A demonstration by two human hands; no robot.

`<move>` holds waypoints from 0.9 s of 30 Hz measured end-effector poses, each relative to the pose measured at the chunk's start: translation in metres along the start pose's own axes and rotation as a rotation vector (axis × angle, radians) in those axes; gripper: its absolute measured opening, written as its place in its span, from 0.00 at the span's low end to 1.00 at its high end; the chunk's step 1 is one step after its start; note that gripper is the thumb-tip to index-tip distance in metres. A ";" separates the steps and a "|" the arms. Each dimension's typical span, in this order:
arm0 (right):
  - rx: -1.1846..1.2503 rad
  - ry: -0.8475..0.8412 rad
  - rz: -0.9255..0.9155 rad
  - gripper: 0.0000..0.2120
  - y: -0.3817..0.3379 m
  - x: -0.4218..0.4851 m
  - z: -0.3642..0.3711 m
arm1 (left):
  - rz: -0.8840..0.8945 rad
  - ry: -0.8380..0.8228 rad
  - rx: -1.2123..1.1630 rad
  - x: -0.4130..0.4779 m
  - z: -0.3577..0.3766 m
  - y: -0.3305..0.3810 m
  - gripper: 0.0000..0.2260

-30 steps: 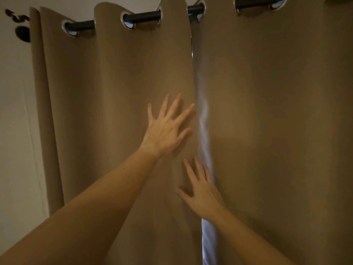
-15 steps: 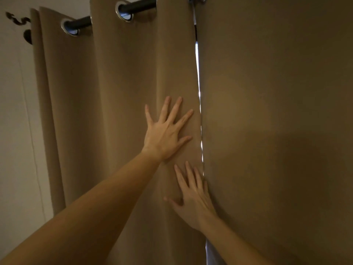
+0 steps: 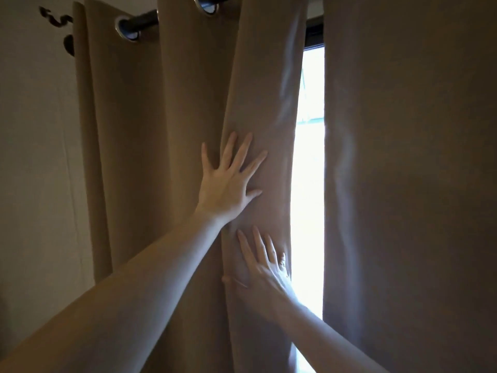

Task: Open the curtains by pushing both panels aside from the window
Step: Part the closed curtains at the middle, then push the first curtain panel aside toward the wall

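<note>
Both hands are pressing flat, fingers spread and gripping nothing, on the left panel (image 3: pixel 166 146): the left hand (image 3: pixel 228 184) above, the right hand (image 3: pixel 265 275) below near its inner edge. A bright strip of window (image 3: pixel 309 184) is showing between this panel and the right panel (image 3: pixel 408 184), which is hanging untouched. Judged step: sliding the left panel along the rod (image 3: pixel 146 18); the right panel is waiting.

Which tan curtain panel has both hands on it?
The left tan grommet-top panel: left hand and right hand both press flat on its inner fold. The right tan panel, across the bright gap, is untouched.
</note>
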State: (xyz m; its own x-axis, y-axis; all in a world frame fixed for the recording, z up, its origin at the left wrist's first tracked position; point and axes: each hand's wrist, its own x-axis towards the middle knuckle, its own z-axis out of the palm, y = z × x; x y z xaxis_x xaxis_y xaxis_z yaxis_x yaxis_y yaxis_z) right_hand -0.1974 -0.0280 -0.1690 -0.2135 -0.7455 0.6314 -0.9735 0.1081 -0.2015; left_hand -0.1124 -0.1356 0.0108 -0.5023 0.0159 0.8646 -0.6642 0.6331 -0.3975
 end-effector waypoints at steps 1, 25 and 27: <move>0.008 -0.005 -0.002 0.47 -0.004 0.008 0.006 | 0.000 0.007 0.010 -0.001 0.004 -0.008 0.40; 0.204 -0.096 -0.112 0.46 -0.174 0.179 0.165 | -0.031 0.057 0.266 -0.068 0.100 -0.262 0.41; 0.220 -0.101 -0.128 0.46 -0.191 0.189 0.177 | -0.038 0.055 0.284 -0.076 0.104 -0.282 0.42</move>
State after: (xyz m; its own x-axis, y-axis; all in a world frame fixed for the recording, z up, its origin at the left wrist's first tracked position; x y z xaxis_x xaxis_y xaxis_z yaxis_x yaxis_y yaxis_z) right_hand -0.0373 -0.3054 -0.1437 -0.0701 -0.8066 0.5869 -0.9484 -0.1284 -0.2898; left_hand 0.0556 -0.3956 0.0253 -0.4484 0.0433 0.8928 -0.8145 0.3917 -0.4280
